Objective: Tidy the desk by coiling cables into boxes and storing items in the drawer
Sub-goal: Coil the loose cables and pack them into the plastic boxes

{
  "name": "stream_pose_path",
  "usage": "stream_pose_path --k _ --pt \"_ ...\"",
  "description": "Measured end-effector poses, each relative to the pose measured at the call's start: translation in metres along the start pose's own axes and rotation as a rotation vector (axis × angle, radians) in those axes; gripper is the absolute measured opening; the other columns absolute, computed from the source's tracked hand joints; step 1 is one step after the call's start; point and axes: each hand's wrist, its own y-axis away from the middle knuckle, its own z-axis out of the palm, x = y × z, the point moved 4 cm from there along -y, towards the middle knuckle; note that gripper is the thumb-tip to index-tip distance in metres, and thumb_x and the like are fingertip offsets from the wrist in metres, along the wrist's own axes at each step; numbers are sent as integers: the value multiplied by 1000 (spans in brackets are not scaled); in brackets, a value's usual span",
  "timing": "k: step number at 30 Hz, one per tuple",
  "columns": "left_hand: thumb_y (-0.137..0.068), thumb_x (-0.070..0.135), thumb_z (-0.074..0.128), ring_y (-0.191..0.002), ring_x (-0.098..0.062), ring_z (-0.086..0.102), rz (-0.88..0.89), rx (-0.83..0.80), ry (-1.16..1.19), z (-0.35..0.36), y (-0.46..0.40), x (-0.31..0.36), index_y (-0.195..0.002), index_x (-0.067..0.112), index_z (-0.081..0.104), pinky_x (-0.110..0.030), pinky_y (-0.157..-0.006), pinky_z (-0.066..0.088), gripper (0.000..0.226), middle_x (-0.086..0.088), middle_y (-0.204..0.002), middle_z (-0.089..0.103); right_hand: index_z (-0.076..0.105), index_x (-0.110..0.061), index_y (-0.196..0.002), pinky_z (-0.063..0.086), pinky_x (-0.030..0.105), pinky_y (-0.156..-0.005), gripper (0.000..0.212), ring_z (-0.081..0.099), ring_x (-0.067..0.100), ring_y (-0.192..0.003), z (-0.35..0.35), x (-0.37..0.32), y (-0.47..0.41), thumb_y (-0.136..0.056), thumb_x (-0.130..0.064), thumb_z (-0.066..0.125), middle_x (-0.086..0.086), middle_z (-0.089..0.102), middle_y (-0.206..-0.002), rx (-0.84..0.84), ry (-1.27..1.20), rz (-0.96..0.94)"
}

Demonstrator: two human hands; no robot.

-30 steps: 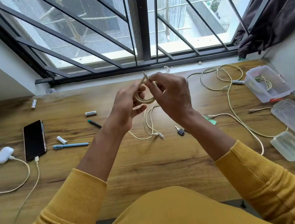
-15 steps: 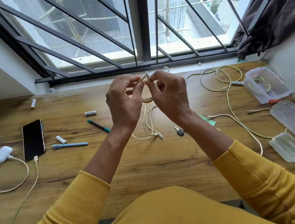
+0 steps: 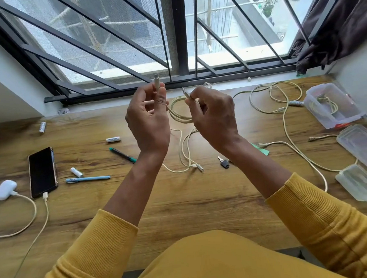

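- Both hands are up over the desk [image 3: 184, 205], and I've got the cable [image 3: 179, 114] strung between them as a small coil.
- Left hand [image 3: 149, 122] pinches one plug end, pointing it straight up toward the window.
- Right hand [image 3: 214, 116] curls round the coil, with the other plug poking out above its fingers.
- Second cable [image 3: 184, 152] lies loose on the desk right under my hands, key [image 3: 224, 163] just right of it.
- Open box [image 3: 331, 106] at the desk's far right already has a coiled cable inside; two lids [image 3: 365, 147] sit nearer me along that edge.
- Phone [image 3: 42, 171] and earbud case [image 3: 4, 190] are on the desk's left side, both plugged in.
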Motion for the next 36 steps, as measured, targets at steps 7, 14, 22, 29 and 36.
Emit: stream_pose_path --k 7,14,22,29,36 --pt "-104 21 69 -69 -22 77 -355 -185 107 12 -1 -27 -113 12 81 -46 -66 66 17 -2 -87 77 71 -7 -95 45 40 -55 10 54 18 -63 0 -7 4 -100 -16 70 3 65 -74 -7 -56 -93" --pt "-104 16 69 -67 -19 72 -491 -223 305 12 0 -22 -117 6 78 -37 -70 64 19 -10 -88 74 71 -6 -94 46 42 -54 13 54 17 -61 0 -2 2 -101 -17 69 1 64 -73 15 -70 -86" --pt "-103 12 66 -84 -18 71 -535 -531 514 12 0 -11 -119 10 76 -33 -78 60 19 -8 -108 74 68 -6 -90 47 43 -52 14 54 18 -56 1 5 0 -99 -17 72 -4 58 -65 17 -97 2" --pt "-93 -7 67 -85 -26 69 -433 -651 327 6 -8 -7 -102 4 82 -43 -86 63 20 -28 -106 75 71 -8 -91 40 22 -52 10 54 3 -53 1 9 1 -98 -15 73 -15 55 -61 -15 -190 80" --pt "-85 5 81 -72 -13 77 -133 -330 -56 3 -6 -2 -102 12 76 -39 -63 67 19 0 -87 78 71 -6 -90 36 15 -51 12 52 2 -53 1 0 -1 -97 -15 75 -17 52 -61 -47 -253 75"
